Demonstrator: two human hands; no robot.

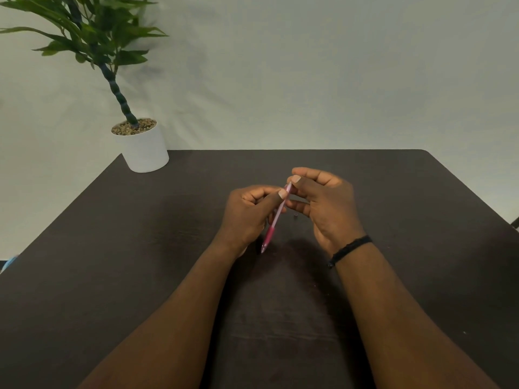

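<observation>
A pink pen with a darker pink grip hangs slanted above the dark table, tip pointing down toward me. My left hand holds the pen's barrel with curled fingers, thumb on its upper part. My right hand pinches the pen's top end between thumb and forefinger. A black bracelet circles my right wrist. A tiny dark piece lies on the table just under my right fingers; what it is I cannot tell.
A white pot with a green leafy plant stands on the table's far left corner. A pale wall rises behind the table. Something blue shows at the left edge.
</observation>
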